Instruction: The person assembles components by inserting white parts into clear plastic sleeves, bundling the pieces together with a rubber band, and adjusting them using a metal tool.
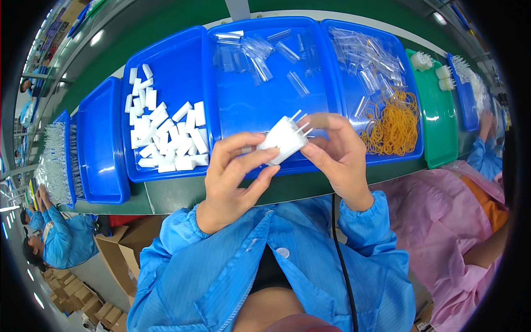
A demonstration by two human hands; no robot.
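Over the front of the middle blue tray (243,110), a white block with several thin pale prongs (283,141) is held up at a tilt, its prongs toward the upper right. My left hand (235,171) grips its left side between thumb and fingers. Around its pronged end curl the thumb and forefinger of my right hand (344,157), the thumb against the block's right edge. Clear plastic tubes (257,55) lie at the back of that tray. Orange rubber bands (395,124) form a heap just right of my right hand, with more clear tubes (368,50) behind them.
White blocks (166,133) fill part of the left blue tray (166,52). Farther left stands another blue tray (102,138). A green tray (440,127) at right holds bristly white bundles (423,61). A person in a pink sleeve (437,221) sits close at right. A black cable (344,260) hangs before me.
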